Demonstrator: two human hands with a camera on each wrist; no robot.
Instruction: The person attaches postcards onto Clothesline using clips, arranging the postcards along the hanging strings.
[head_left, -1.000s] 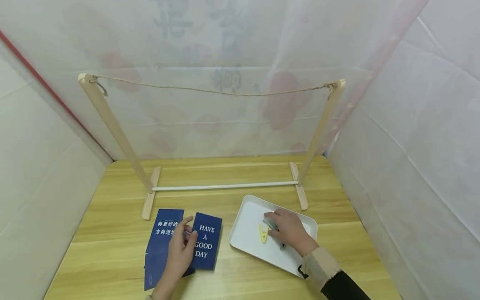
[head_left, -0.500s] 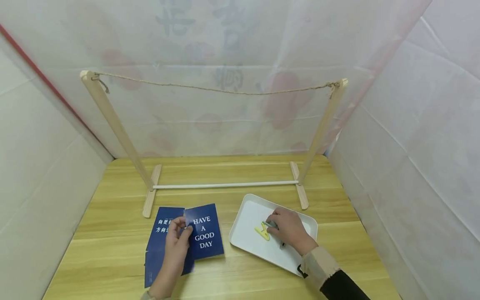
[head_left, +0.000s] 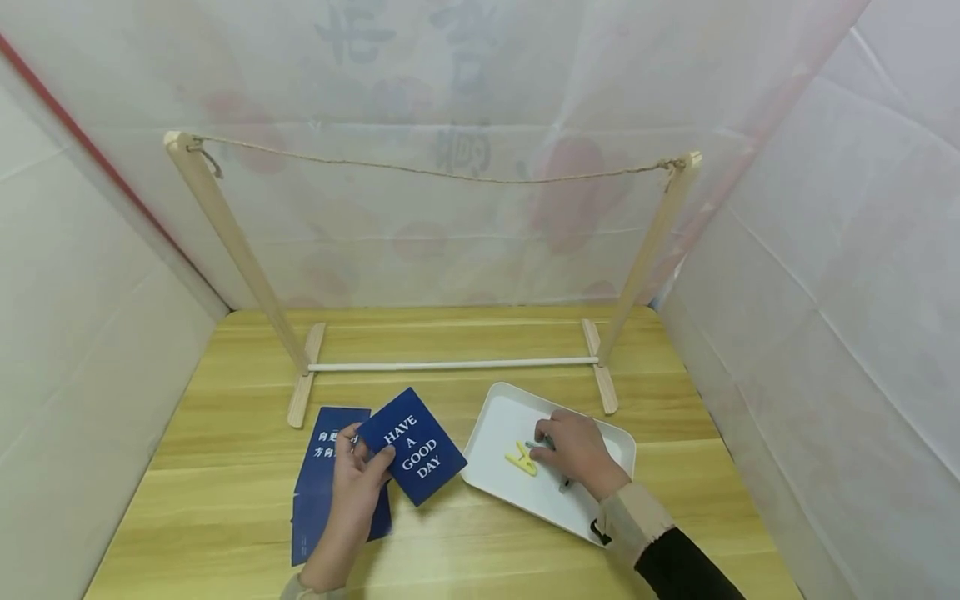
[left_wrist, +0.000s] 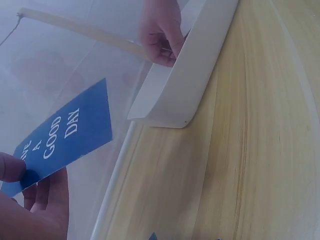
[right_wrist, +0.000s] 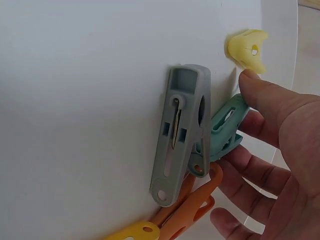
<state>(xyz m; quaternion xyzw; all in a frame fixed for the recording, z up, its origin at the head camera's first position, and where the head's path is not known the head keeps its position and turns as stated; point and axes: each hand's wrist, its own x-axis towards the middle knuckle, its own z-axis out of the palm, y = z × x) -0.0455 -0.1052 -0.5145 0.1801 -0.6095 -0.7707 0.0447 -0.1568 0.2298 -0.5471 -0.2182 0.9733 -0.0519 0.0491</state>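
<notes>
My left hand (head_left: 356,492) pinches a dark blue card (head_left: 431,437) printed "HAVE A GOOD DAY" by its left corner, thumb on its face. The card is raised and tilted in the left wrist view. In the white tray (head_left: 498,417), the thumb and index finger of my right hand (head_left: 579,454) are around one end of a teal clothespin (right_wrist: 225,127). Beside it stands a grey clothespin (right_wrist: 192,115). A pale yellow clothespin (right_wrist: 245,49) lies near the thumb tip. Orange (right_wrist: 192,207) and deeper yellow (right_wrist: 127,232) clothespins show lower down.
Other blue cards (head_left: 322,492) lie on the wooden table (head_left: 225,467), partly under my left forearm. Behind stands a wooden frame (head_left: 240,250) with a sagging twine (head_left: 405,171) across its top and a white rod (head_left: 450,364) at its base. Pale sheets enclose the table.
My left hand has lifted the card off the table and turned it until a corner points up. The pale yellow clothespin has shifted left in the tray; my right hand stays nearly in place.
</notes>
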